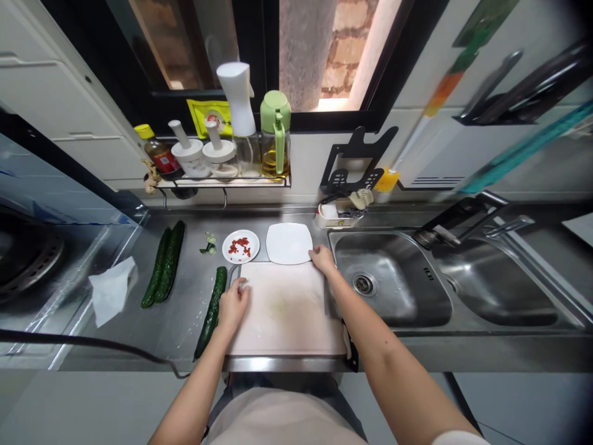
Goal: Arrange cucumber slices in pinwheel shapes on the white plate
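My right hand pinches the lower right corner of an empty white plate, a squarish one lying behind the cutting board. Over the left edge of the pale cutting board, my left hand holds nothing, its fingers loosely bent and a little apart. Just left of that hand lies a cucumber. A small round plate with chopped red pieces sits left of the white plate. At the board's right edge a knife is partly hidden by my right forearm.
Two more cucumbers lie at the left, near a paper towel. Cucumber end slices rest on the steel counter. A double sink is at the right. Seasoning jars and an oil bottle stand on a wall rack.
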Available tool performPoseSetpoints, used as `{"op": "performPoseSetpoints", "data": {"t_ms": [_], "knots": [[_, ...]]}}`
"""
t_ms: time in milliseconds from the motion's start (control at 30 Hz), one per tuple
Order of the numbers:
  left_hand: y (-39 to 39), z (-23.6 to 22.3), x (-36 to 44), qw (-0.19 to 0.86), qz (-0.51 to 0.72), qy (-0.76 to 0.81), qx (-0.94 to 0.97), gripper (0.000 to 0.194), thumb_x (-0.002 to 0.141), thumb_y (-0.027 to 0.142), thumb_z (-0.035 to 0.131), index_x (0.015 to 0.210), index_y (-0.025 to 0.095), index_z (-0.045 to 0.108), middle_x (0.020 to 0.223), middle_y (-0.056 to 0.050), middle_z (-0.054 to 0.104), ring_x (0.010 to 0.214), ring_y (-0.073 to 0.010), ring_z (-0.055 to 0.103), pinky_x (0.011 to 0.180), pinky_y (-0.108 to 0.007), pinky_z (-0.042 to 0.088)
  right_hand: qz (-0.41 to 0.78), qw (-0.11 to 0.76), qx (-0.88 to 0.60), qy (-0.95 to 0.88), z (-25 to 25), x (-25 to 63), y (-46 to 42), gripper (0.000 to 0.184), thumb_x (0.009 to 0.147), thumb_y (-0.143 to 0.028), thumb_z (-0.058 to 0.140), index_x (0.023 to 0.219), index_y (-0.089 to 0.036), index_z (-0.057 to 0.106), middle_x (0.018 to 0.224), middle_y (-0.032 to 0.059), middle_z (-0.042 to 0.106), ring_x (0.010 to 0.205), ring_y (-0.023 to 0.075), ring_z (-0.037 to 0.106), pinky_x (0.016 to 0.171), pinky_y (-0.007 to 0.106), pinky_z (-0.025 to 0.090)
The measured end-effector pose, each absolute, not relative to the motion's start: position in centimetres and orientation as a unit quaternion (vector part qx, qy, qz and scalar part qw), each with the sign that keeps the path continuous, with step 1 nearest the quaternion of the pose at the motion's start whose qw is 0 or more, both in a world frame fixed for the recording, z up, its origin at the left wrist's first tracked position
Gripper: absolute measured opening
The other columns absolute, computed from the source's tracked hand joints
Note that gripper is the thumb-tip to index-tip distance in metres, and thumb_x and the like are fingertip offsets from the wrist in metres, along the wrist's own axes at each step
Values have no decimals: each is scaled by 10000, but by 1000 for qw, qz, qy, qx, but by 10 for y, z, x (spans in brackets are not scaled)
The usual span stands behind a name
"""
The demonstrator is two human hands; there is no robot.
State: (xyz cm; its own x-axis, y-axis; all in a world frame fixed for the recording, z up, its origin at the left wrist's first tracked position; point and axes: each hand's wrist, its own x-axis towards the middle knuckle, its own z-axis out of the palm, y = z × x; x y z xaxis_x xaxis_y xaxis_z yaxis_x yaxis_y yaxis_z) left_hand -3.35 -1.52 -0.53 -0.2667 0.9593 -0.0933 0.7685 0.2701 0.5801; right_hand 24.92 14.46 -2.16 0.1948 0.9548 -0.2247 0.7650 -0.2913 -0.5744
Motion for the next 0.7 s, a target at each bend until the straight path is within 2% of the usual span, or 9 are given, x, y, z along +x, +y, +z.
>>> {"op": "performPoseSetpoints", "data": {"t_ms": [200,300,400,533,700], "knots": [[-32,-6,-60,211,209,785,543,312,895,334,492,1150,197,610,734,-22,679,722,-198,650,669,-259,421,276,244,-760,-536,-14,258,111,368,874,-297,457,1145,-94,602,844,74,680,693,171,604,662,232,435],[-36,-4,-69,207,191,798,533,305,898,323,485,1155,214,606,763,-21,688,734,-199,648,680,-266,430,294,325,-738,-513,-12,268,76,348,854,-333,473,1077,-115,627,848,87,677,720,191,598,672,248,439],[-40,-4,-78,174,175,810,532,303,896,325,486,1150,219,612,841,-42,689,833,-222,645,752,-295,451,278,349,-739,-504,-11,283,34,356,840,-370,475,1040,-125,638,890,105,681,791,215,604,714,267,440],[-45,-6,-90,107,157,827,530,310,886,338,497,1127,201,635,1038,-103,653,1024,-275,595,885,-363,453,250,284,-770,-513,-13,302,-17,396,835,-412,452,1043,-138,649,787,83,659,717,219,585,695,290,427],[-47,-12,-102,94,138,840,517,374,874,350,519,1197,189,613,1145,-138,602,1100,-307,555,924,-411,451,211,220,-773,-557,-17,311,-55,392,850,-396,444,1074,-142,642,856,95,641,789,225,587,744,303,427]]}}
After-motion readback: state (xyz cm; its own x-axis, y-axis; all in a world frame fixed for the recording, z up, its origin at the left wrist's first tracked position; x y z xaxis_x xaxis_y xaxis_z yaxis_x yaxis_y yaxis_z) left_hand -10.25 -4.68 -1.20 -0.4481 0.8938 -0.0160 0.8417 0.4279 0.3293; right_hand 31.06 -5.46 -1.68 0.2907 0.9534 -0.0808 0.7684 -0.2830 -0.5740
